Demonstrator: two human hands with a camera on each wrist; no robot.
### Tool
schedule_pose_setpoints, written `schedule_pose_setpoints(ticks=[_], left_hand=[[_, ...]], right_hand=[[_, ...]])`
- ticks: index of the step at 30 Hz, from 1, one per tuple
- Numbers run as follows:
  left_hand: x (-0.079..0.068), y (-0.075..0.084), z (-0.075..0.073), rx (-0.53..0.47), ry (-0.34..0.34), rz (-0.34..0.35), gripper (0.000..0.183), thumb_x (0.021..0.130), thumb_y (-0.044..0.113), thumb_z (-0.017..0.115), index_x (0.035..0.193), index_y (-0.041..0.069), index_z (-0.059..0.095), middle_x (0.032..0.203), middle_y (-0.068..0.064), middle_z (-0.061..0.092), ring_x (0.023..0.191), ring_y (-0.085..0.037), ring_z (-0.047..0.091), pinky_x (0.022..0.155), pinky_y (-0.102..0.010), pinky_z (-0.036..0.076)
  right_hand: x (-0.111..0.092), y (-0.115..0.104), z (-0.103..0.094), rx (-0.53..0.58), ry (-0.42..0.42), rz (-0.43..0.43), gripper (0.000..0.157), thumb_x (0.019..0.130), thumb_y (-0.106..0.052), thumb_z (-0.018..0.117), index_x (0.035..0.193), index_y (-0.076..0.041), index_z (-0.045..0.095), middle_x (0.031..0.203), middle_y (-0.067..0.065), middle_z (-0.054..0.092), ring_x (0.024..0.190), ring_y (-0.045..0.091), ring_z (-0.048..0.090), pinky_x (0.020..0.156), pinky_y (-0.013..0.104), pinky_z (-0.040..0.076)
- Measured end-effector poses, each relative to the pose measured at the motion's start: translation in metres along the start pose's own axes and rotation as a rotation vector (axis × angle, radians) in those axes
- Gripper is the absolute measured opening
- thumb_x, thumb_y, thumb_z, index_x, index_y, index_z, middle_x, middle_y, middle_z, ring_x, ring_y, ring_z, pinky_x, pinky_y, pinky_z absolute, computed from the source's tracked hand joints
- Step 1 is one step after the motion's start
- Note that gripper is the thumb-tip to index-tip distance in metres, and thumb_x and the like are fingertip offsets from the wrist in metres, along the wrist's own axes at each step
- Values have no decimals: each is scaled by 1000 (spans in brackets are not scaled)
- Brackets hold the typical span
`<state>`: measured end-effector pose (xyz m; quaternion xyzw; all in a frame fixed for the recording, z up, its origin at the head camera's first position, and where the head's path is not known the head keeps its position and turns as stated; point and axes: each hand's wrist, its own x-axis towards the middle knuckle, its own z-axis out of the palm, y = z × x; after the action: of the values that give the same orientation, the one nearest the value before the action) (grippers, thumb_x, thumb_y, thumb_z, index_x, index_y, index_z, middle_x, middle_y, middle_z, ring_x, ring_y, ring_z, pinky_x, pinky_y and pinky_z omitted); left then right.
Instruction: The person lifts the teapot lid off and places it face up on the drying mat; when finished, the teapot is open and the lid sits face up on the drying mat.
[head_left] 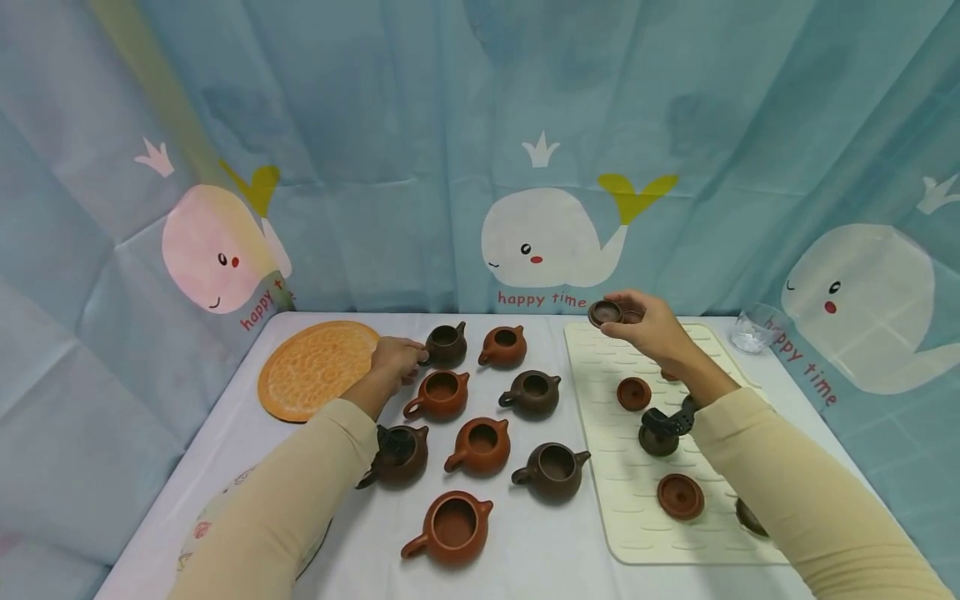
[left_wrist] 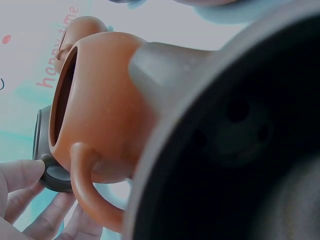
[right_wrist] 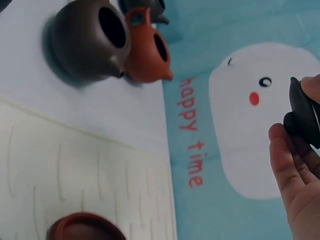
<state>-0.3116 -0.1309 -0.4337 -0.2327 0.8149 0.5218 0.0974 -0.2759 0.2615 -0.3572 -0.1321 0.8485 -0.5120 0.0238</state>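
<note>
Currently right hand (head_left: 647,323) pinches a dark lid (head_left: 605,312) aloft over the mat's (head_left: 600,392) far edge; left hand (head_left: 396,360) grips a dark teapot (head_left: 446,344). Lid may slip.

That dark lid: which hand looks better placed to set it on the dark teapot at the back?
Probably the right hand: it already holds the lid, while the left hand grips that teapot.

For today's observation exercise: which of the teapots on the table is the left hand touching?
The dark brown teapot in the back row's left spot; the left hand grips its handle, while the others stand untouched.
</note>
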Motion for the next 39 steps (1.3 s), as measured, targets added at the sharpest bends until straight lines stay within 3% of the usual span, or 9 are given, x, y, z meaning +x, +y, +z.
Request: schedule_pose_setpoints(ticks=[13, 20, 29, 39], left_hand=[[0, -2, 0, -6, -1, -1, 23, 91, 9, 64, 113, 6, 71, 108, -13, 64, 92, -32, 59, 76, -43, 52], [2, -4, 0, 0, -1, 2, 22, 91, 10, 65, 112, 7, 71, 109, -13, 64, 93, -31, 60, 75, -42, 52], [0, -3, -1, -8, -3, 8, 22, 91, 10, 66, 111, 7, 72, 108, -13, 65, 92, -31, 60, 75, -42, 52], [-3, -2, -1, -20, 4, 6, 21, 90, 9, 66, 110, 7, 72, 106, -13, 65, 90, -31, 59, 76, -43, 52]], right_hand=[[-6, 31, -17, -78, 19, 135, 58, 90, -21, 71, 141, -7, 46, 131, 18, 50, 118, 34, 50, 90, 48, 44], [-4, 51, -17, -96, 36, 181, 58, 91, -17, 69, 142, -5, 45, 130, 20, 50, 115, 35, 51, 84, 44, 46], [1, 80, -11, -208, 53, 285, 55, 89, -13, 68, 139, -1, 47, 126, 26, 49, 103, 37, 52, 71, 40, 42], [8, 97, -4, -227, 44, 293, 54, 88, -7, 66, 137, 6, 47, 123, 30, 49, 111, 43, 48, 90, 50, 40]])
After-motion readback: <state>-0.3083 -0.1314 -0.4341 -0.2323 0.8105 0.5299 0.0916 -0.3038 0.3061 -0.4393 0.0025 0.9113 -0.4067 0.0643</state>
